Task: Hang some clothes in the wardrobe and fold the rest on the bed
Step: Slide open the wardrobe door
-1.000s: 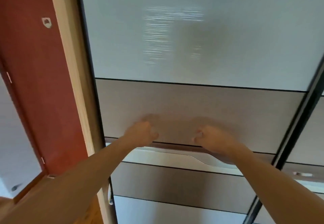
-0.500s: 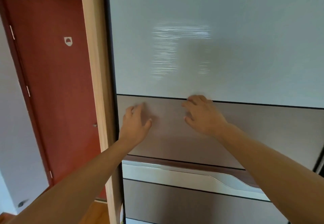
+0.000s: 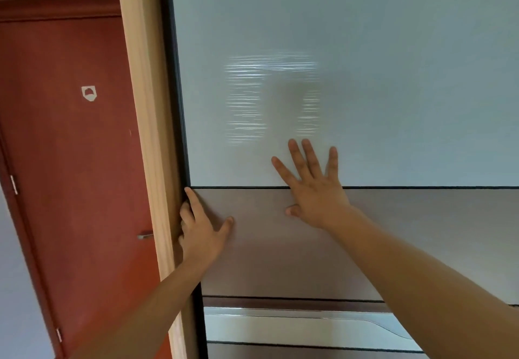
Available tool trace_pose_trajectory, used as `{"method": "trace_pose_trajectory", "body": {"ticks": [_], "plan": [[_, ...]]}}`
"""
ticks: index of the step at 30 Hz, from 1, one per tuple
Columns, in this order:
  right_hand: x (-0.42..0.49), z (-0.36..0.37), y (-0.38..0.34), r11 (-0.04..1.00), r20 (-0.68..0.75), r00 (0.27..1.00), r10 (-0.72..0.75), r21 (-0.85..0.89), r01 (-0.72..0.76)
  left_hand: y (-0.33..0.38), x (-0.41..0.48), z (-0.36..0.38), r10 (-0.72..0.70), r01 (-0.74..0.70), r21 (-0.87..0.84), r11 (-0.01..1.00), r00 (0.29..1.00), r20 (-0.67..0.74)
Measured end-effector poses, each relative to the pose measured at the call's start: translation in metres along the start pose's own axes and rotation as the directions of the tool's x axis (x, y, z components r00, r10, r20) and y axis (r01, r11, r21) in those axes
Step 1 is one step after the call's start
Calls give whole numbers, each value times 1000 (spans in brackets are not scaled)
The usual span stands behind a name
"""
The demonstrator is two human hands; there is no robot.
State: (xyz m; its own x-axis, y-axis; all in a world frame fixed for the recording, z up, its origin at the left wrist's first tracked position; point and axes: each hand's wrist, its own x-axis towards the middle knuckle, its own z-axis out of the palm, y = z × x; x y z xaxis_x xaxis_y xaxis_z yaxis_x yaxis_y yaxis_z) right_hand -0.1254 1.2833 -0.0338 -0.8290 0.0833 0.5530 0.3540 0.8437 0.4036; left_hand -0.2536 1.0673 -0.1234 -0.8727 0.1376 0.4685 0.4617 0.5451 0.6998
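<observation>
Within the last second both hands have shifted up and left across the sliding wardrobe door (image 3: 393, 77), which fills the view with its left edge just beside the wooden frame (image 3: 146, 134). The left hand (image 3: 200, 235) now hooks several fingers round that edge, thumb on the brown panel (image 3: 280, 260). The right hand (image 3: 314, 193) presses flat with its fingers spread, holding nothing. No clothes are in view, so hanging probably waits on sliding the door.
</observation>
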Motion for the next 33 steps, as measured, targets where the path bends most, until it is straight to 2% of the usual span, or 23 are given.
{"method": "trace_pose_trajectory", "body": {"ticks": [5, 12, 18, 21, 23, 28, 33], "plan": [[-5, 0, 8, 999, 38, 999, 5, -34, -3, -1, -1, 12, 27, -27, -69, 997, 1000, -1], [-21, -3, 32, 995, 67, 997, 41, -91, -35, 9, -14, 23, 152, -149, -109, 983, 988, 17], [-42, -6, 51, 989, 104, 985, 140, -63, -133, 25, -28, 36, 258, -248, -153, 956, 965, 46], [-47, -10, 54, 978, 47, 978, 204, 29, -206, 40, -35, 45, 296, -282, -151, 948, 951, 84], [-44, -15, 54, 971, -75, 971, 228, 93, -220, 51, -40, 51, 315, -296, -155, 942, 942, 115], [-11, -46, 47, 994, -254, 963, 90, 76, -73, 67, -51, 64, 418, -390, -167, 905, 890, 185], [27, -78, 42, 993, -230, 969, -87, -99, 66, 86, -59, 81, 482, -453, -175, 874, 851, 207]]}}
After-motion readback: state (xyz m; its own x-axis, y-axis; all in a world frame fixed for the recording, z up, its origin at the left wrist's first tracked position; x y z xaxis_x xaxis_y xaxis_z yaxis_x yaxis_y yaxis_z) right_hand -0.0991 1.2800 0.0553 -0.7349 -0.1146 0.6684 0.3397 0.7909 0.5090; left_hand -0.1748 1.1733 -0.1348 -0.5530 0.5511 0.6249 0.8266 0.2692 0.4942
